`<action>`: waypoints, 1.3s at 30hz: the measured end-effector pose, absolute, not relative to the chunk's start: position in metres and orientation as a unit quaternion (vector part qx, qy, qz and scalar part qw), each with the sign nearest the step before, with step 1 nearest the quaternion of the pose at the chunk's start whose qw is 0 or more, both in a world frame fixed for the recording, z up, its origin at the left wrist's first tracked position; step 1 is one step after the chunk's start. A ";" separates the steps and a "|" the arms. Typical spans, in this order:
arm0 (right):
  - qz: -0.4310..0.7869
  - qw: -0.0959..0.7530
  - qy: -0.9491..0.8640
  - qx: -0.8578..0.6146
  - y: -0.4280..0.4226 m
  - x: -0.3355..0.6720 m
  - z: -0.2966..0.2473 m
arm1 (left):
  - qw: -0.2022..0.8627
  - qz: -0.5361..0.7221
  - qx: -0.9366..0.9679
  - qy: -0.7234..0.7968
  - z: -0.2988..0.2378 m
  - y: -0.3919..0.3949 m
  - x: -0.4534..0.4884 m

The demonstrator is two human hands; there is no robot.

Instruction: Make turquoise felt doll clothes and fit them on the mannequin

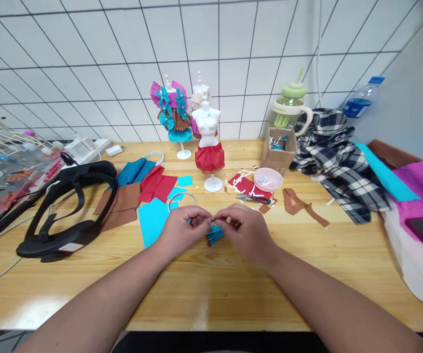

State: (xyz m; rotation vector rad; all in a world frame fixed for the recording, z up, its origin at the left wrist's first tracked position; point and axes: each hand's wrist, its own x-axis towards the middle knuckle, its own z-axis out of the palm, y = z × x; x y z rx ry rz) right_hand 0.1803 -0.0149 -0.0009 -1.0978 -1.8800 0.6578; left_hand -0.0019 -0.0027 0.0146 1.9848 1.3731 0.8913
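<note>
My left hand (pixel 188 226) and my right hand (pixel 246 229) meet above the table, thumbs and forefingers pinched together on something too small to make out. Just below the fingertips shows a pleated blue paper piece (pixel 216 235) with brown at its lower edge; whether the fingers touch it I cannot tell. Beyond the hands stands a white mini mannequin (pixel 206 122) wearing a red paper skirt (pixel 210 158). Black-handled snips (pixel 254 198) lie past my right hand, beside a pink bowl (pixel 268 180) of small pale bits. Blue paper (pixel 153 220) lies left of my left hand.
Another mannequin (pixel 174 110) in magenta, brown and blue paper stands behind. At left are a black headset strap (pixel 67 215), red paper (pixel 156 184) and brown paper (pixel 118 206). A cardboard box (pixel 278 152), green cup (pixel 288 105) and checked cloth (pixel 338 157) occupy the right.
</note>
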 end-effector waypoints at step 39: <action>0.379 0.407 -0.664 -0.500 -0.011 0.179 -0.001 | 0.286 0.330 0.739 0.513 0.013 -0.003 -0.001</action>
